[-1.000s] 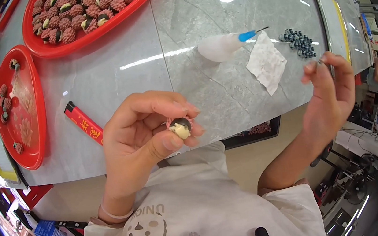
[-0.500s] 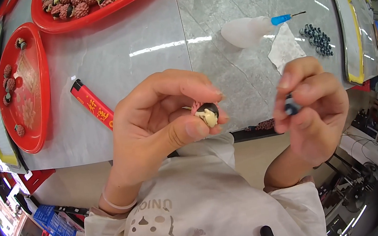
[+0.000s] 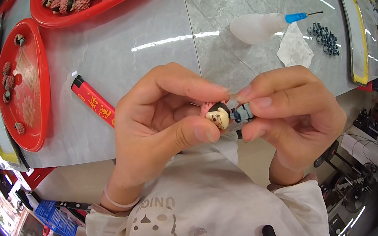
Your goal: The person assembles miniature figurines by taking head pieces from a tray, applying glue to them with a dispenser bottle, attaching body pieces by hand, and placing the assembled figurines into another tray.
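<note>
While left fingers (image 3: 192,132) pinch doll head (image 3: 217,116), right fingers (image 3: 269,103) pinch grey body (image 3: 243,113) — seemingly touching; shirt (image 3: 227,198) lettered.

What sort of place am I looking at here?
Likely a workshop for small figurine parts: the left hand holds a pink-haired head, the right hand a blue-grey body, a large red tray holds more such heads, and a needle-tipped bottle lies on the table.

Small cream-faced toy head (image 3: 218,116) with pink-and-black hair, just beside a blue-grey toy body (image 3: 243,113)
</note>
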The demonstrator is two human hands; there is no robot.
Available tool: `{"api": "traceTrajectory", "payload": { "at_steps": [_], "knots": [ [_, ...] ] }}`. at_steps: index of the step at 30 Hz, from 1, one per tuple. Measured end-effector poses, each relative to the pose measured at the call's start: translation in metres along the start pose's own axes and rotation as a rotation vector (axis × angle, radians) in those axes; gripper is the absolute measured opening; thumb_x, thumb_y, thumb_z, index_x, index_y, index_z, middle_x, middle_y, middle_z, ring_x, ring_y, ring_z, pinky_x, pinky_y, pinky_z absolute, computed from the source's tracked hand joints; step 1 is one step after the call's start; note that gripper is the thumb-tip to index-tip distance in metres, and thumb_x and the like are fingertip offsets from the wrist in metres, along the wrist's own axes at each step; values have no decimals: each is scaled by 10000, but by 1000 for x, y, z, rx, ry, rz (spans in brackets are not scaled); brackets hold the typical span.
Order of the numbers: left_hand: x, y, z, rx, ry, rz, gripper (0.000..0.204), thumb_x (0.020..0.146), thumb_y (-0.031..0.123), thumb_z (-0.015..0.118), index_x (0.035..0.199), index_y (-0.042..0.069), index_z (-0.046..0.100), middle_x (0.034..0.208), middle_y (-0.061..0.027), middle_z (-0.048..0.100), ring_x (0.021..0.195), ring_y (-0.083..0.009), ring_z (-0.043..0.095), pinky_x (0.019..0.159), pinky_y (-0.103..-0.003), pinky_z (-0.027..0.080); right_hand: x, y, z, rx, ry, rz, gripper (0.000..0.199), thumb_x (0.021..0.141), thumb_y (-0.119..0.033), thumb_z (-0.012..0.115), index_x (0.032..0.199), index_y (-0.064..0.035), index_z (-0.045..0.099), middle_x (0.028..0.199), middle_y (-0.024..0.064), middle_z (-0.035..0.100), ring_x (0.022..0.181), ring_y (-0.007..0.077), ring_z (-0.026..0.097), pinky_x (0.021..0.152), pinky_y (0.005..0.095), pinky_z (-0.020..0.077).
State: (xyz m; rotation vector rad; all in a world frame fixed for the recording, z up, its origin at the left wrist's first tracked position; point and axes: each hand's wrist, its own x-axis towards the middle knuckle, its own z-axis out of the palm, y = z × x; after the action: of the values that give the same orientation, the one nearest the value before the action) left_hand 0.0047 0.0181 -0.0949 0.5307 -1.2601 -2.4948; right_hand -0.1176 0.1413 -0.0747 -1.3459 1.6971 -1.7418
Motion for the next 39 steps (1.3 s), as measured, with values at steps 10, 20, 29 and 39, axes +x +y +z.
{"api": "traceTrajectory", "payload": {
  "at_steps": [10, 20, 29, 39],
  "knots": [
    [-1, -2, -4, -4, -17, 18, 412, 681, 279, 758, 902, 14, 533, 840, -70, 522, 718, -113, 569, 587, -186, 464, 1, 0, 6, -65, 27, -82, 276, 606, -41, 766, 802, 15, 580, 817, 201, 591, 663, 202, 621, 549, 240, 517],
    [2, 5, -5, 68, 12, -4, 410, 670, 263, 765, 913, 10, 552, 839, -75, 529, 726, -130, 557, 665, -228, 453, 9, -3, 11, -139, 22, -101, 244, 641, -93, 751, 808, -5, 597, 801, 165, 592, 654, 185, 593, 538, 236, 487],
    [-15, 83, -58, 687, 365, 686, 309, 821, 81, 495, 1101, -51, 504, 1064, -175, 546, 1022, -226, 524, 890, -310, 405, -7, -7, 2, -267, 258, -211, 372, 801, -432, 588, 868, -72, 650, 844, 82, 537, 681, 191, 517, 551, 262, 383],
    [87, 152, -60, 1485, 48, 507, 257, 851, 96, 465, 1083, 22, 548, 1046, -70, 557, 994, -125, 510, 835, -253, 401, -8, -4, -7, -182, 226, -127, 228, 788, -231, 627, 860, -14, 636, 731, 98, 571, 607, 173, 502, 507, 256, 369]
  ]
}}
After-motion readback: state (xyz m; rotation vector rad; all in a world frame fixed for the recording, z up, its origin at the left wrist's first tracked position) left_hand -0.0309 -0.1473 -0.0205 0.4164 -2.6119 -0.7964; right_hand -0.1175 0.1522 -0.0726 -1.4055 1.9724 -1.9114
